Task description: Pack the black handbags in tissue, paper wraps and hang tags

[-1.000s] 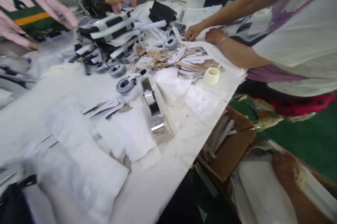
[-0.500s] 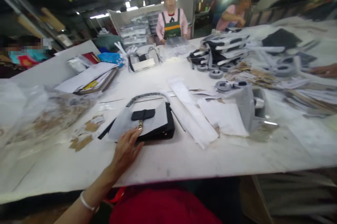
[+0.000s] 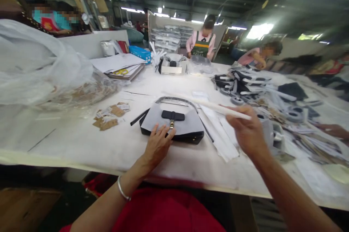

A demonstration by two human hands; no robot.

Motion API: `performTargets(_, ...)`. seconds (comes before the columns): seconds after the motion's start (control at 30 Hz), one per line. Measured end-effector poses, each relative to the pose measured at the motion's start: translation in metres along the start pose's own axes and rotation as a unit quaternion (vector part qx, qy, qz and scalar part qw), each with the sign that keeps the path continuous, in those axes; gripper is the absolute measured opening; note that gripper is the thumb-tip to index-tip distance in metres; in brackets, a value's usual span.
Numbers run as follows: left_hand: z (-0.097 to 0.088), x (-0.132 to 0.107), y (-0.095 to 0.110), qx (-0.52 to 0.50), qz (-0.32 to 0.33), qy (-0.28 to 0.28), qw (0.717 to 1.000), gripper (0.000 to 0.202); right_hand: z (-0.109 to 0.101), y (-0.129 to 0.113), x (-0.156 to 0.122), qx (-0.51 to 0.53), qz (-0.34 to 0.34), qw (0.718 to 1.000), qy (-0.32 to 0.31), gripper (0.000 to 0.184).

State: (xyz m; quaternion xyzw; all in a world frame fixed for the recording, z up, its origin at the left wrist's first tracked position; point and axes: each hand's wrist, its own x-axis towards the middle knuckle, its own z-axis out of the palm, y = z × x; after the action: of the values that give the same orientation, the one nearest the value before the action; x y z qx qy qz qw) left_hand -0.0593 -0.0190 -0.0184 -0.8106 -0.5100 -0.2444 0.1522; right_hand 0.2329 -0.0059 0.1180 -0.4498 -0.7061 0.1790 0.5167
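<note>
The left hand [image 3: 158, 145] lies flat on the near edge of a flat black handbag with a pale grey sheet over its front [image 3: 174, 130], fingers spread apart and their tips touching the grey sheet just at 7 o'clock of the small gold clasp [image 3: 171, 124]. The handbag rests on the white worktable [image 3: 81, 145], near the table's front edge and straight ahead of the person, its grey strap curving round at 12 o'clock. The right hand [image 3: 247, 134] hovers at 3 o'clock of the handbag, fingers curled together and clamped on 1 end of a long thin white paper roll [image 3: 212, 105], which runs off towards 10 o'clock above the bag's far corner. Loose white paper sheets [image 3: 220, 141] lie between the handbag and that hand. Small brown card tags [image 3: 109, 116] sit at 9 o'clock of the handbag, and a crumpled clear plastic bag [image 3: 40, 65] lies beyond them. A pile of grey and black straps [image 3: 242, 83] lies at 2 o'clock. A person in a green apron [image 3: 201, 43] stands at the table's far end, at 12 o'clock
</note>
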Motion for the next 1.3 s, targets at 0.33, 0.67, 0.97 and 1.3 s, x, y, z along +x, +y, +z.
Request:
performTargets(0.33,0.001,-0.005,0.002,-0.046,-0.031,-0.010,0.998,0.041,0.105,0.065,0.045,-0.219,-0.243,0.872,-0.364,0.040)
performTargets(0.67,0.002,-0.006,-0.004,-0.055,-0.017,-0.008,0.998,0.047,0.125,0.010,0.060,-0.327,-0.065,0.822,-0.462,0.045)
performTargets(0.97,0.003,-0.009,-0.006,-0.067,-0.008,-0.012,0.998,0.037,0.147,0.011,0.059,-0.188,-0.123,0.846,-0.483,0.059)
performTargets(1.3,0.008,-0.013,-0.006,-0.107,-0.028,0.011,0.994,0.039,0.120,0.025,0.045,-0.249,-0.103,0.860,-0.432,0.048)
